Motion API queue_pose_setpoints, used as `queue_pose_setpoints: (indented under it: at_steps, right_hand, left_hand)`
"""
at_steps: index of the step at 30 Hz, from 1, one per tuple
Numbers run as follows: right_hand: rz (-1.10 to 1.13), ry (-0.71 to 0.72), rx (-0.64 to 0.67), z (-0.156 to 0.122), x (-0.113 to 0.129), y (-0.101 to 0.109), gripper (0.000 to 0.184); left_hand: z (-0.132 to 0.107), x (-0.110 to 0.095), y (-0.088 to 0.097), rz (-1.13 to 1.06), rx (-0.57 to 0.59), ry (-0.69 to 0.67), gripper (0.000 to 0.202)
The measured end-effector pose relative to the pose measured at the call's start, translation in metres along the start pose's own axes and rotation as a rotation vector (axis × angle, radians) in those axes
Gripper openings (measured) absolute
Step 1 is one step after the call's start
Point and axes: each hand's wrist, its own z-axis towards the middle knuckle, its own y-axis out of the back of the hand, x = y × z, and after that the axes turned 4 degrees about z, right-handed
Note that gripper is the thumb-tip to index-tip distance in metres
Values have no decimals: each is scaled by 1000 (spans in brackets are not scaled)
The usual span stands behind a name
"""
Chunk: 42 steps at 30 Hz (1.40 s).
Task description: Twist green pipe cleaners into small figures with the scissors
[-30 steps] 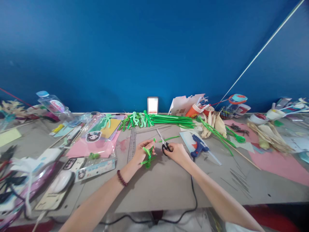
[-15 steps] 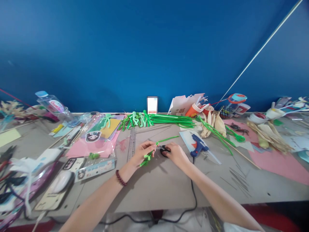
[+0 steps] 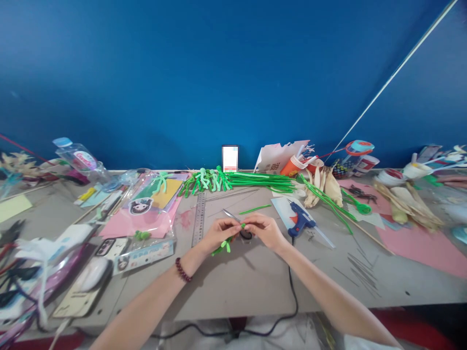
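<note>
My left hand [image 3: 218,232] is closed on a small figure twisted from green pipe cleaner [image 3: 225,246], held just above the grey table [image 3: 248,282]. My right hand [image 3: 265,228] meets it from the right, fingertips pinching the figure's upper end. The scissors [image 3: 245,235] lie on the table under and between my hands, black handles near my right fingers, blades pointing away to the left. A short cut piece of green pipe cleaner [image 3: 255,209] lies just beyond my hands.
A metal ruler [image 3: 199,216] lies left of my hands and a blue glue gun [image 3: 301,217] right of them, its cable [image 3: 294,296] running toward me. Behind are a pile of green pipe cleaners [image 3: 255,180], pink paper packs [image 3: 146,216], a bottle [image 3: 80,158], paper cups [image 3: 295,166] and dried husks [image 3: 324,187].
My right hand held the scissors at the pipe cleaner, then laid them on the table and moved left to pinch the green figure. My left hand lowered the figure slightly.
</note>
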Motion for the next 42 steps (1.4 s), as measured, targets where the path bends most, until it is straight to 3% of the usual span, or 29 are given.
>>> queue_pose_setpoints:
  at_steps: [6, 19, 42]
  right_hand:
    - [11, 38, -40, -1, -1, -2, 19]
    - [163, -78, 96, -2, 10, -4, 20]
    - [226, -85, 56, -3, 3, -7, 20]
  left_hand:
    - [-2, 0, -1, 14, 45, 21, 36]
    - [-5, -1, -3, -224, 130, 162, 32]
    - [-5, 0, -8, -256, 145, 117, 37]
